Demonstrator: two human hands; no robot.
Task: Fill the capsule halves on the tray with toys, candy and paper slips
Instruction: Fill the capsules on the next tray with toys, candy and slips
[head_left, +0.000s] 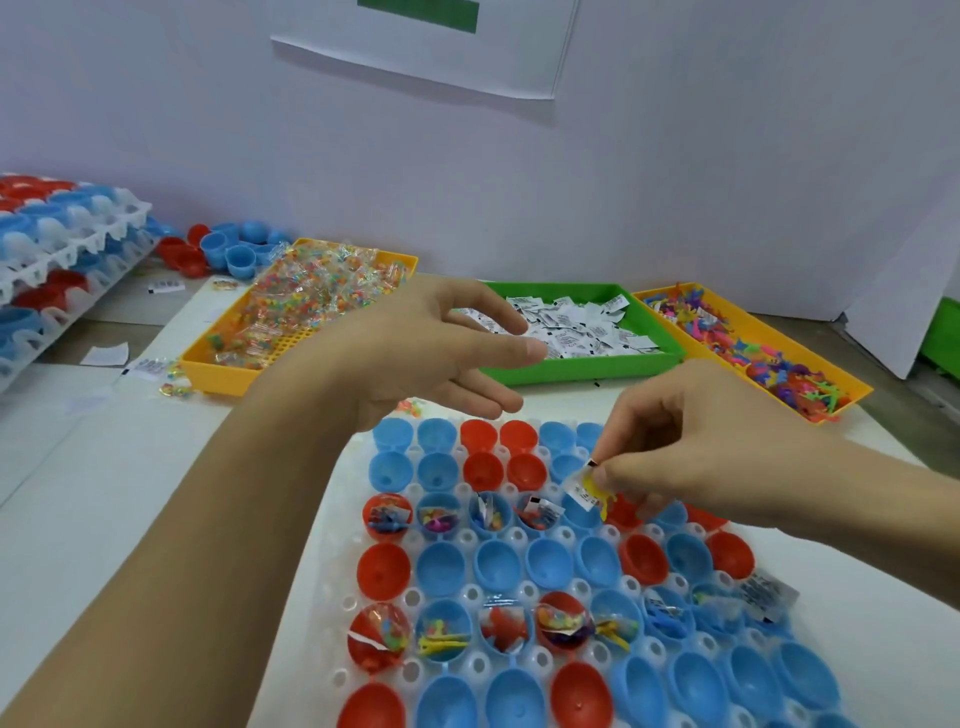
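- Head view: your right hand hovers over the middle of the white perforated plastic tray. Its fingertips pinch a small bundle: a yellow plastic toy pressed together with a white printed paper slip.
- The bundle hangs just above an empty blue capsule half in the third row from the far edge, fifth cup from the left.
- Your left hand floats above the tray's far edge, fingers straight and relaxed, holding nothing.
- The first four cups of that third row already hold toys, candy and slips. So do most cups of the fifth row. The other rows in view look empty, in red and blue.
- Beyond the tray on the white-covered desk sit three supply bins: an orange slotted bin of wrapped candy on the left, a green bin of folded paper slips in the centre, and an orange bin of bright plastic toys on the right.
- At far left stands a stack of white trays loaded with red and blue capsules.
- To do this step well, I judge you should lower the bundle until it is inside the cup's rim before you let go, so the light slip does not flutter into a neighbouring cup.
- I cannot see candy in your pinch; that cup likely needs a piece from the left bin, which your free left hand is near.
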